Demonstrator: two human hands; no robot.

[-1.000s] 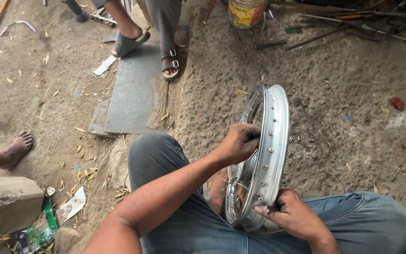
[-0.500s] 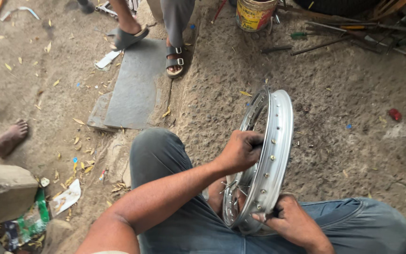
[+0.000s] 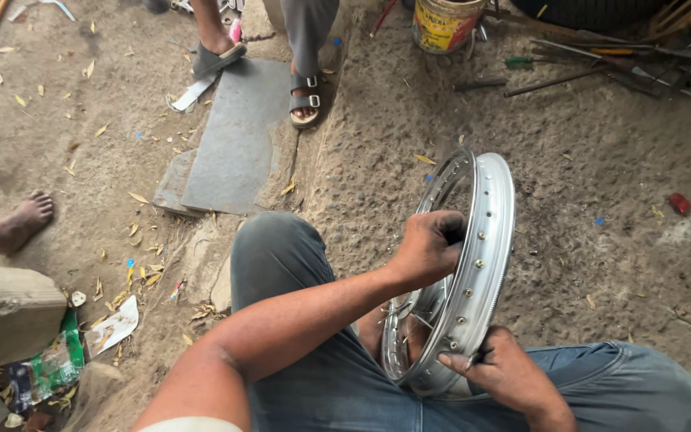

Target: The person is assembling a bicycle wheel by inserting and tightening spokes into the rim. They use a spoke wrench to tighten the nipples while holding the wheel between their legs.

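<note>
Silver spoke-holed wheel rim [image 3: 481, 264] upright between knees — left hand [image 3: 429, 246] and right hand [image 3: 501, 370] clamped on it.

The ground [image 3: 601, 184] is made up of packed, sandy dirt, and dry yellow leaves [image 3: 133, 197] are scattered over its left half. A flat grey slab [image 3: 233, 136] is laid on the dirt at the top centre, and 2 sandalled feet [image 3: 305, 92] are planted at its upper edge, while 1 bare foot [image 3: 21, 224] is seen at the left. A yellow bucket [image 3: 445, 22] and long metal tools [image 3: 601, 64] are gathered along the top right, and a grey stone block [image 3: 1, 316] with crumpled litter [image 3: 45, 370] is found at the lower left, all under soft daylight.
</note>
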